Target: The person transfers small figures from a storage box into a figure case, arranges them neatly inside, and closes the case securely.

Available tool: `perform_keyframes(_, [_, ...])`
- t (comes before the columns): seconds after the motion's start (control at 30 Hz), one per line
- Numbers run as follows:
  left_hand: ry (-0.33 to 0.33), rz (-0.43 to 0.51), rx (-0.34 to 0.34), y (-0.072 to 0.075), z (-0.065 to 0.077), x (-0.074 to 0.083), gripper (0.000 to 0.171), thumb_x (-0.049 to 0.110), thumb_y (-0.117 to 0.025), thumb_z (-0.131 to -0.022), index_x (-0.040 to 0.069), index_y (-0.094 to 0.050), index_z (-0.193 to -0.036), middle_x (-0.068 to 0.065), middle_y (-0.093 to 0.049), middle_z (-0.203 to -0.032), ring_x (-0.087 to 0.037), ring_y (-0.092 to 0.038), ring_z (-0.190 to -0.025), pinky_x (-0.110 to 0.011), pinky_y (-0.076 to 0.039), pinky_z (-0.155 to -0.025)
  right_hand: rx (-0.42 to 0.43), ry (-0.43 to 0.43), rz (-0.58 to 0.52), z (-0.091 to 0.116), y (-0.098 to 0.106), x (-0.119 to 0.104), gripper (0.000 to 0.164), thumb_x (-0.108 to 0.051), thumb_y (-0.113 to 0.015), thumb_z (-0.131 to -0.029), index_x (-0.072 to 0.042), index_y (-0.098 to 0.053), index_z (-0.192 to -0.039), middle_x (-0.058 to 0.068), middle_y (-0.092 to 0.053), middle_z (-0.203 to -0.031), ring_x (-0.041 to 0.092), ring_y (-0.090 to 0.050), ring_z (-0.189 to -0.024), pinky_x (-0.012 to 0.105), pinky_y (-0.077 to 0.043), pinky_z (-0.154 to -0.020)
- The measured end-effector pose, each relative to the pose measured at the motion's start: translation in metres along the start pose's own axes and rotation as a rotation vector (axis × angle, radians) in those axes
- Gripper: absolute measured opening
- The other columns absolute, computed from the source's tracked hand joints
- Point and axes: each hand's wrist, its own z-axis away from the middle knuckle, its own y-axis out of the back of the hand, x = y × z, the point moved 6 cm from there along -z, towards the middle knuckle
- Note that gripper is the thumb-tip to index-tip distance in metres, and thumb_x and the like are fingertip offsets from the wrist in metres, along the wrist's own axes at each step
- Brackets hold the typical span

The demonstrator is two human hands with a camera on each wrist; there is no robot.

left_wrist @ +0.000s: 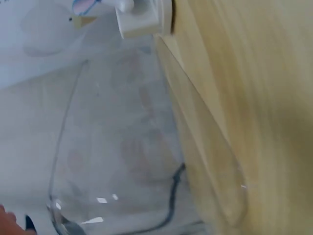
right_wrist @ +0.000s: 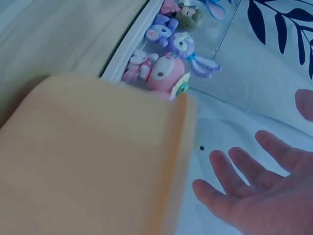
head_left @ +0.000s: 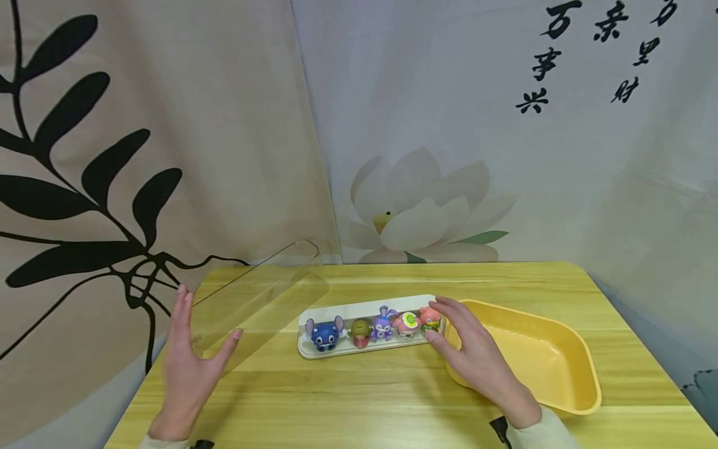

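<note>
A narrow white tray [head_left: 348, 313] holds a row of several small figurines. At its left end sits a blue big-eared figurine [head_left: 325, 335], then a green and red figurine [head_left: 361, 333] and a purple rabbit figurine [head_left: 384, 323]. Two pink ones fill the right end, one with a flower-like top [head_left: 407, 324]. My right hand [head_left: 477, 355] hovers at that end, fingers spread, the fingertips close to the last pink figurine [head_left: 430, 318]. A clear plastic cover [head_left: 263, 305] stands on the table left of the tray. Beside it my left hand [head_left: 191, 368] has its fingers straight and thumb apart.
A yellow plastic basin [head_left: 544, 368] stands right of the tray, partly behind my right hand. The wooden table [head_left: 336, 411] ends at the back against a printed cloth [head_left: 404, 125] with a lotus, leaves and written characters.
</note>
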Motion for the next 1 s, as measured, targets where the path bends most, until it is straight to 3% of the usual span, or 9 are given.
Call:
perform_keyframes(0.07, [0.049, -0.006, 0.035, 0.006, 0.003, -0.008, 0.108, 0.076, -0.063, -0.087, 0.003, -0.031, -0.16, -0.012, -0.024, -0.17, -0.036, -0.027, -0.153, -0.032, -0.033, -0.121, -0.006, 0.011, -0.005, -0.003, -0.003, -0.004, 0.051, -0.037, -0.067, -0.102, -0.014, -0.058, -0.146, 0.007, -0.051, -0.154, 0.038, -0.05, -0.139, 0.068, -0.046, -0.105])
perform_keyframes(0.17, [0.144, 0.012, 0.055, 0.012, 0.008, -0.02, 0.111, 0.068, -0.075, -0.084, 0.005, -0.026, -0.162, -0.011, -0.016, -0.172, -0.039, -0.019, -0.155, -0.061, -0.018, -0.125, -0.017, 0.024, -0.019, -0.006, -0.008, -0.011, 0.051, -0.038, -0.067, -0.101, -0.015, -0.058, -0.146, 0.007, -0.051, -0.154, 0.038, -0.05, -0.139, 0.068, -0.045, -0.106])
perform_keyframes(0.27, [0.321, 0.009, 0.015, 0.015, 0.014, -0.033, 0.115, 0.043, -0.088, -0.081, 0.017, -0.016, -0.167, -0.005, -0.005, -0.174, -0.034, -0.009, -0.158, -0.067, -0.011, -0.124, -0.033, 0.011, -0.032, -0.01, -0.013, -0.018, 0.051, -0.044, -0.066, -0.101, -0.02, -0.059, -0.146, 0.003, -0.05, -0.155, 0.034, -0.05, -0.139, 0.066, -0.047, -0.105])
perform_keyframes(0.37, [0.526, 0.003, -0.058, 0.015, 0.019, -0.046, 0.127, 0.024, -0.092, -0.077, 0.024, -0.003, -0.168, -0.003, 0.005, -0.174, -0.032, -0.001, -0.159, -0.067, -0.005, -0.123, -0.053, 0.011, -0.053, -0.013, -0.019, -0.024, 0.049, -0.046, -0.064, -0.102, -0.022, -0.06, -0.145, 0.0, -0.048, -0.156, 0.028, -0.059, -0.127, 0.06, -0.052, -0.1])
perform_keyframes(0.47, [0.68, 0.011, -0.114, 0.014, 0.023, -0.058, 0.13, 0.03, -0.09, -0.081, 0.024, 0.006, -0.167, -0.006, 0.009, -0.173, -0.037, 0.002, -0.158, -0.066, -0.004, -0.124, -0.063, 0.047, -0.061, -0.015, -0.024, -0.03, 0.048, -0.043, -0.064, -0.102, -0.019, -0.061, -0.143, 0.002, -0.049, -0.156, 0.026, -0.063, -0.119, 0.056, -0.055, -0.094])
perform_keyframes(0.53, [0.757, 0.025, -0.146, 0.013, 0.026, -0.066, 0.13, 0.037, -0.089, -0.083, 0.025, 0.01, -0.166, -0.006, 0.011, -0.173, -0.04, 0.002, -0.157, -0.066, -0.004, -0.124, -0.068, 0.076, -0.063, -0.016, -0.027, -0.033, 0.047, -0.041, -0.065, -0.102, -0.017, -0.062, -0.142, 0.004, -0.049, -0.157, 0.029, -0.062, -0.122, 0.057, -0.055, -0.094])
perform_keyframes(0.63, [0.828, 0.079, -0.192, 0.008, 0.03, -0.076, 0.13, 0.038, -0.087, -0.084, 0.026, 0.013, -0.166, -0.004, 0.009, -0.172, -0.038, 0.002, -0.158, -0.064, -0.003, -0.125, -0.063, 0.102, -0.057, -0.016, -0.029, -0.036, 0.048, -0.041, -0.065, -0.101, -0.014, -0.063, -0.14, 0.005, -0.05, -0.155, 0.034, -0.055, -0.135, 0.062, -0.052, -0.1])
perform_keyframes(0.8, [0.863, 0.162, -0.261, -0.003, 0.032, -0.09, 0.126, 0.034, -0.086, -0.086, 0.023, 0.011, -0.166, -0.006, 0.003, -0.173, -0.035, -0.001, -0.158, -0.058, -0.005, -0.127, -0.057, 0.108, -0.062, -0.016, -0.03, -0.037, 0.045, -0.04, -0.066, -0.101, -0.014, -0.065, -0.138, 0.005, -0.052, -0.154, 0.035, -0.055, -0.135, 0.065, -0.047, -0.106])
perform_keyframes(1.0, [0.914, 0.282, -0.284, -0.012, 0.032, -0.097, 0.104, 0.033, -0.083, -0.09, 0.017, -0.015, -0.166, -0.011, -0.024, -0.17, -0.03, -0.023, -0.154, -0.052, -0.02, -0.127, -0.058, 0.106, -0.072, -0.017, -0.032, -0.037, 0.038, -0.039, -0.067, -0.101, -0.017, -0.068, -0.133, 0.005, -0.053, -0.153, 0.033, -0.056, -0.134, 0.06, -0.053, -0.099])
